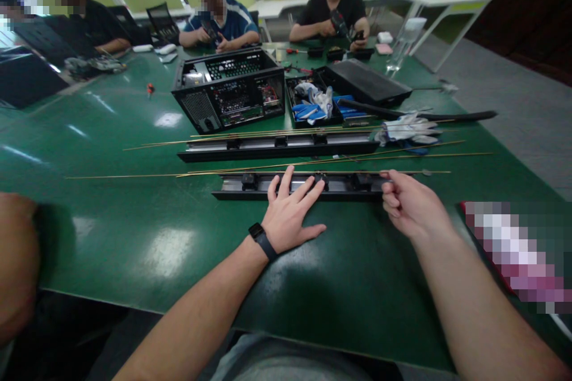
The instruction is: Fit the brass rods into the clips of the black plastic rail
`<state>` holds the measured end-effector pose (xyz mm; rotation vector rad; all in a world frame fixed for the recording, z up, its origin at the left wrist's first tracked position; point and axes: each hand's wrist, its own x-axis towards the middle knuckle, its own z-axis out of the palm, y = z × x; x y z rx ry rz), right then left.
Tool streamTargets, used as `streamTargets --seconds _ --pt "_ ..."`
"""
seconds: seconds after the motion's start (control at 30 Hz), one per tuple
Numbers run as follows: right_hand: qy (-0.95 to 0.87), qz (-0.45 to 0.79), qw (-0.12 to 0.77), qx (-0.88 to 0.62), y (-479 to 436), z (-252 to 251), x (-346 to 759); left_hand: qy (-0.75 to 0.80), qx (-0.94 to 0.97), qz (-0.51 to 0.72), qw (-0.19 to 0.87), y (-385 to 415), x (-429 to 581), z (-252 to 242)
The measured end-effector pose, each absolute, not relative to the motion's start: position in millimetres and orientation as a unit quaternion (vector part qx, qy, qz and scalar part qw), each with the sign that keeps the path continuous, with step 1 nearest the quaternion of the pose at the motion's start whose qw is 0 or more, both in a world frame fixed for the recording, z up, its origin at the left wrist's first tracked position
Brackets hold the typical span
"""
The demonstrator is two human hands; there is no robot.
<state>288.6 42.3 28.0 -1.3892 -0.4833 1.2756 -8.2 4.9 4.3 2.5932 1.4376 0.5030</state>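
A long black channel rail (286, 195) with a silvery inner strip and small black blocks lies across the table in front of me. My left hand (292, 211) rests over its middle, fingers spread, the fingertips reaching into the channel. At the rail's right end my right hand (409, 201) is closed, with thumb and forefinger pinched together. A thin brass-coloured rod (134, 177) runs along the rail's back edge and passes that pinch. Whether the fingers grip the rod or the rail end is hidden. Behind lies a second similar rail (277, 150), with more thin rods beside it.
On the green table (111, 238) stand an open black computer case (227, 92), a black tray (308, 110) with gloves, another glove (409, 130) and a clear bottle (404, 44). Several people sit across it; one holds a power drill (340, 25). An arm (18, 262) shows at left.
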Motion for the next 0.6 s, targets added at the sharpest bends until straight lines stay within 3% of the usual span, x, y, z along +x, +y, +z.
streamTargets --seconds 0.6 --pt "-0.23 0.524 0.558 -0.601 40.4 28.2 288.1 0.478 0.857 0.175 0.076 4.3 -7.5 6.2"
